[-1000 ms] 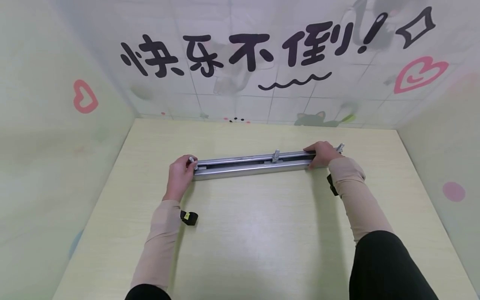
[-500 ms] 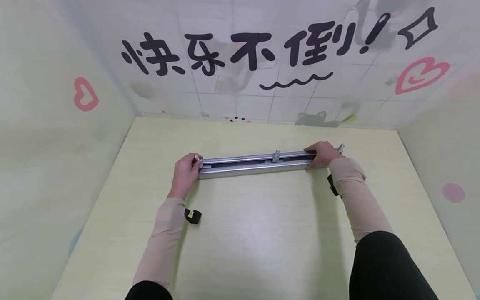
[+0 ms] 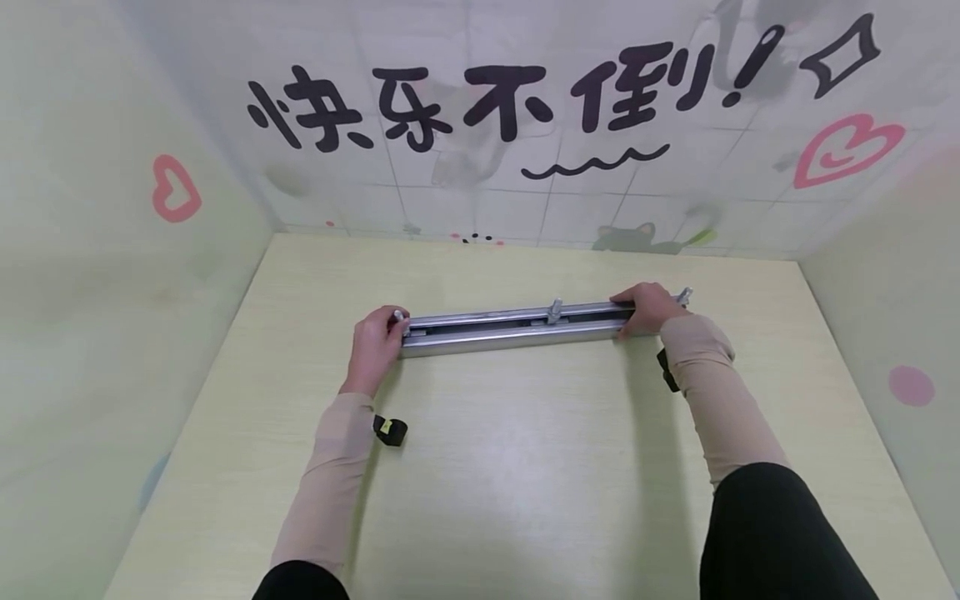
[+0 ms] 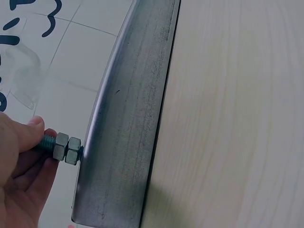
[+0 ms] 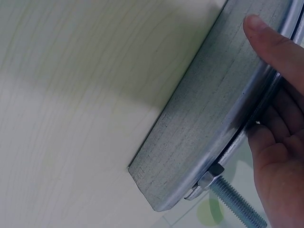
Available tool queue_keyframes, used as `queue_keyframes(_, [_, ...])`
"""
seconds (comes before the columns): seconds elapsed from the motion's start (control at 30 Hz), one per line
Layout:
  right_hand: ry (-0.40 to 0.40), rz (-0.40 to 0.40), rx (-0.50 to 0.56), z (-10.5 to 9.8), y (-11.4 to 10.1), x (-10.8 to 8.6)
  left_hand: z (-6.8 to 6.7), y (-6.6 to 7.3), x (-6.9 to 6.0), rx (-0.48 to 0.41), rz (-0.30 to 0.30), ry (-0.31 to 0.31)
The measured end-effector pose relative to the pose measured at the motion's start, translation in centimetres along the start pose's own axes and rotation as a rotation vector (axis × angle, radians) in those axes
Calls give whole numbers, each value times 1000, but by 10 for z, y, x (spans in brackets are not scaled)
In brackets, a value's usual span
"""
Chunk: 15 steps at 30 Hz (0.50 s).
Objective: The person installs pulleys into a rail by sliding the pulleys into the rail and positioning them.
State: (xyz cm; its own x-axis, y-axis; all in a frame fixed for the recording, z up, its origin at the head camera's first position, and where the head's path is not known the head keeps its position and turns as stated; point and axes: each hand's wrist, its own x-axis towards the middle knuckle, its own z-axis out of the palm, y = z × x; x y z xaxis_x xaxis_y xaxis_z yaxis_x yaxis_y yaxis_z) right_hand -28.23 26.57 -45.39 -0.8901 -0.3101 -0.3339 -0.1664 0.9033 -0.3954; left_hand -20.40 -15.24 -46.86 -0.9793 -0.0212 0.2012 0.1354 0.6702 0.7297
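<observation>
A long grey metal strut channel (image 3: 487, 340), slotted along its top, lies on the table. Near its left end my left hand (image 3: 372, 346) pinches a threaded bolt (image 4: 46, 143) carrying two hex nuts (image 4: 66, 148), which stands out of the slot. My right hand (image 3: 647, 308) grips the channel close to the right end, with the thumb (image 5: 273, 42) on the near side wall and the other fingers across the far side. Another bolt (image 3: 555, 311) rises from the slot right of the middle. A third bolt (image 5: 237, 202), with a nut at its base, stands at the right end.
The pale wood-grain table (image 3: 510, 467) extends in front of the channel. Behind it rises a white printed wall (image 3: 465, 208), with side walls at left (image 3: 112, 333) and right (image 3: 885, 333). Black wrist devices (image 3: 392, 431) hang from both sleeves.
My left hand has moved a little to the right, and the bolt it pinches has shifted right along the slot. My right hand has stayed in place on the channel.
</observation>
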Motion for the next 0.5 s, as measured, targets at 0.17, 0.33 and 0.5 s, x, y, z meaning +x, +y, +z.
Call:
queue_keyframes(0.17, [1,0,-6,2,5,4,2,-1,1,-29,-31,-11])
queue_keyframes(0.33, [6,-7,-9,4,7,8,2,0,0,-63,-74,-13])
queue_keyframes(0.5, [-2,-11,-2,4,6,9,2,0,0,-87,-95,-48])
